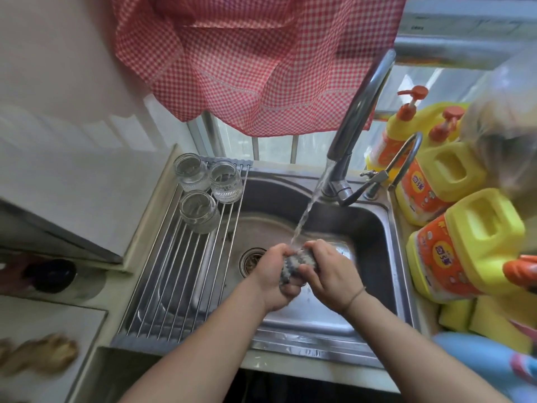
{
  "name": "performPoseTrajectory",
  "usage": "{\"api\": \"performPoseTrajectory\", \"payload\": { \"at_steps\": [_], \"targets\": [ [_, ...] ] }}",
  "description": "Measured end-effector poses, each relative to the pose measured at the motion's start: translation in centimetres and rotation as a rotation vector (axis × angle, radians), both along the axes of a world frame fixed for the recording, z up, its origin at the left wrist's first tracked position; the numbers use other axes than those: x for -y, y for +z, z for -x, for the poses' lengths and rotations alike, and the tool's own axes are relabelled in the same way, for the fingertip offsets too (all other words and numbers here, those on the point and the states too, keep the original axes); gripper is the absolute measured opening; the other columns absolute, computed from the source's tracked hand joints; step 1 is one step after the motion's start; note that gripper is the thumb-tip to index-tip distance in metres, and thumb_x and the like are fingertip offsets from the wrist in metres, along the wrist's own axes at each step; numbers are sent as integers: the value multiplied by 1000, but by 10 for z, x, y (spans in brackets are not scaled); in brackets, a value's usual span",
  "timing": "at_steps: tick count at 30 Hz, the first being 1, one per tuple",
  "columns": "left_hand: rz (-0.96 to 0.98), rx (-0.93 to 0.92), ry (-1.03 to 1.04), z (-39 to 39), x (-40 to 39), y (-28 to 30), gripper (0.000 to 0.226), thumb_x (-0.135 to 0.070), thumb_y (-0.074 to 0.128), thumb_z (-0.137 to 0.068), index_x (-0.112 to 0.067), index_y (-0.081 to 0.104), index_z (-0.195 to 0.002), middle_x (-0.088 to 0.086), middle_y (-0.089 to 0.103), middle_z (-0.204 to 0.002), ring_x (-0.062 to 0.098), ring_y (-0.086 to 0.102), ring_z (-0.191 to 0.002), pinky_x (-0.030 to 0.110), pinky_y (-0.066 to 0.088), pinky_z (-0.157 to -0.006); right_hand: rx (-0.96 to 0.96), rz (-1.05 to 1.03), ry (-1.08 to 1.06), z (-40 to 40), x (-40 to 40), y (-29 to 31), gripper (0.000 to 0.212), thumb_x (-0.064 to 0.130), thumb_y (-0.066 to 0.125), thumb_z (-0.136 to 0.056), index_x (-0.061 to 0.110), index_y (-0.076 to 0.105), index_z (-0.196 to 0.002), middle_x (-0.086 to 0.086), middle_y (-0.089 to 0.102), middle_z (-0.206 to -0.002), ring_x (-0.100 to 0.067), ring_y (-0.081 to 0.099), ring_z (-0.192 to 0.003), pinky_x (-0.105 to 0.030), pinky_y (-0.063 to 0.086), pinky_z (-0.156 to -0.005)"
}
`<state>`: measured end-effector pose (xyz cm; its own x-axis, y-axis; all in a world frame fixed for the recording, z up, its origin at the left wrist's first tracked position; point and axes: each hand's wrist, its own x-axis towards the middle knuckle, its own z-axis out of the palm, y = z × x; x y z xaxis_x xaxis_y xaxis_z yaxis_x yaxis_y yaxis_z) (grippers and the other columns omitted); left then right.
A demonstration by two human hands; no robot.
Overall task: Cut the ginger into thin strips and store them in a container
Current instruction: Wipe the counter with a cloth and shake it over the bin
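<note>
Ginger [43,354] lies at the lower left, blurred, on a pale board [37,321] on the counter, well apart from both hands. It looks whole and knobbly; finer detail cannot be told.

Both hands work over the steel sink [374,225], close together. Left hand [276,279] and right hand [331,279] are each clenched on one wadded grey cloth [300,263], left gripping its near end, right its far end. A thin band sits on the right wrist.

Water runs from the curved tap [357,112] in a slanting stream [305,216] that lands on the cloth between the hands. The drain [251,261] sits just left of the left hand.

A roll-up wire rack [180,283] covers the sink's left part. Three clear glass jars [200,212] stand at its far end, close to one another.

Right of the sink: several yellow bottles [476,245] with orange labels, two with orange pumps. Yellow sponges [494,321] lie below them.

A red checked cloth [247,53] hangs over the window behind the tap.
</note>
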<state>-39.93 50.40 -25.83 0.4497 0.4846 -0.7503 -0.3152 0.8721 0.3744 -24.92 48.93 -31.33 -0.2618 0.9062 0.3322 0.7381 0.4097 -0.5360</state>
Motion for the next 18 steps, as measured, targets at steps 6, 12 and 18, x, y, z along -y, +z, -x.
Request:
{"api": "performPoseTrajectory", "payload": {
  "at_steps": [6,12,18],
  "targets": [
    [-238,-356,74,-8,3,-4,66,-42,28,-110,-18,46,-52,-1,34,-40,8,23,-32,11,14,-37,233,-62,-136,37,-10,34,52,45,35,-99,17,65,-68,-5,66,-56,-29,64,-48,-33,42,-43],
    [-813,-773,94,5,10,-27,42,-31,37,-107,-20,52,-69,-7,52,-56,13,47,-53,31,37,-54,-349,880,-407,61,5,50,64,47,31,-112,14,59,-65,-1,54,-56,-21,49,-51,-28,40,-49],
    [-1675,-940,-148,30,16,-49,30,-33,37,-104,-18,47,-80,9,53,-55,33,53,-47,34,40,-44,-768,1409,-538,61,30,59,54,47,35,-109,23,32,-61,6,28,-44,-9,20,-33,-14,14,-38]
  ]
}}
